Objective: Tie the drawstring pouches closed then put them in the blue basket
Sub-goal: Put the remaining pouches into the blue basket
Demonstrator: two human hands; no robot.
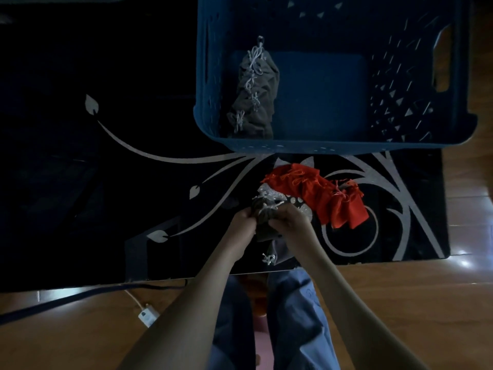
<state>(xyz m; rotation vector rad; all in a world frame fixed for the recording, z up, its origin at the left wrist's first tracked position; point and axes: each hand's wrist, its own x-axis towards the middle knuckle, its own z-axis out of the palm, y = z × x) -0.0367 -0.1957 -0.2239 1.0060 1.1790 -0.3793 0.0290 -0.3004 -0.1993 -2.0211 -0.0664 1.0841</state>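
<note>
While left hand (241, 220) and right hand (289, 218) grip the grey pouch (262, 210) with curled fingers, tying looks underway; next: cinch knot, drop into blue basket (320, 147).

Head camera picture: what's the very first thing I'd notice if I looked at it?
The bright red pouches jump out, heaped in the middle of the dark patterned surface. Behind them stands the big blue basket, with a row of tied grey pouches along its left side. In front, the left hand and right hand grip another grey pouch between them.
</note>
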